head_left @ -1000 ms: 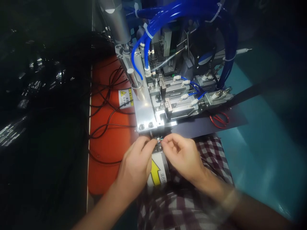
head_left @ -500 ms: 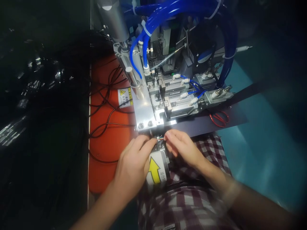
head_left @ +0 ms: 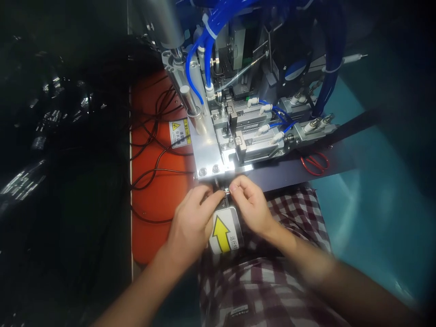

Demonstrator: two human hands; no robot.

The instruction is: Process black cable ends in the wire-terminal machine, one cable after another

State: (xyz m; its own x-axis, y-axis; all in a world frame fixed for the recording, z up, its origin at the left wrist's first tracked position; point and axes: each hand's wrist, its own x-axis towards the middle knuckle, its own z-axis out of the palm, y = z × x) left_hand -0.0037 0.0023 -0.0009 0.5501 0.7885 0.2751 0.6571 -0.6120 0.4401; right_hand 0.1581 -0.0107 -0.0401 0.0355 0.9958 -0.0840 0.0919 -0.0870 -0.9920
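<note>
My left hand [head_left: 194, 213] is closed, its thumb and forefinger pinched at the front of a metal machine [head_left: 208, 154]. Opposite it, my right hand [head_left: 251, 204] is closed too, thumb against bent fingers. Between the two sets of fingertips a small pale bit of thin wires [head_left: 227, 191] shows; most of it is covered by the fingers. Just below lies a white plate with a yellow arrow [head_left: 222, 232]. The machine's bright steel edge with two bolts sits right above my fingers.
Black cables [head_left: 155, 172] run over the orange base [head_left: 150, 240] at left. Blue air tubes [head_left: 218, 22] arch above pneumatic cylinders [head_left: 260, 150]. A red wire loop [head_left: 315, 164] rests on a dark plate at right. Shiny dark bundles [head_left: 47, 127] fill the far left.
My right hand has moved in left against the left fingertips, closing the gap where the coloured wires showed. The camera view has shifted slightly.
</note>
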